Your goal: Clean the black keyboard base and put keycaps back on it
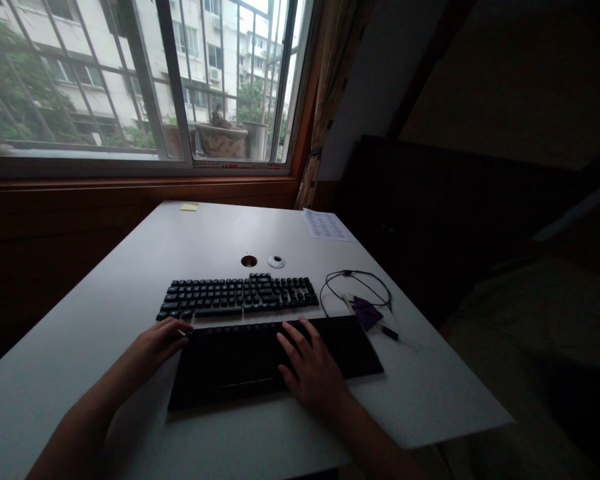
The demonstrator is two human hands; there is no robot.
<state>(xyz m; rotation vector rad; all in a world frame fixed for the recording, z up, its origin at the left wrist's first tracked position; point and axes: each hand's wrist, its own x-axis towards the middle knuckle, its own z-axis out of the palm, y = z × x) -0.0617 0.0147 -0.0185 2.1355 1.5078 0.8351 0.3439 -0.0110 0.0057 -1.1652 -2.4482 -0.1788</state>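
Observation:
A black keyboard base (pixel 240 363) lies on the white table, its surface mostly dark and flat, with a row of small keys along its far edge. Behind it, loose black keycaps (pixel 205 293) stand in rows in a keyboard layout. My left hand (pixel 163 343) is at the base's far left corner, thumb and forefinger closed together by the end of that key row; what sits between the fingertips is too dark to make out. Fingers spread, my right hand (pixel 313 367) rests over the right-middle part of the base and grips nothing.
To the right lie a coiled black cable (pixel 353 273), a dark purple cloth (pixel 367 313) and a small wire tool (pixel 390 332). Behind are a cable hole (pixel 249 261), its round cover (pixel 276 262), printed paper (pixel 327 225) and yellow sticky notes (pixel 189 207). A barred window is beyond.

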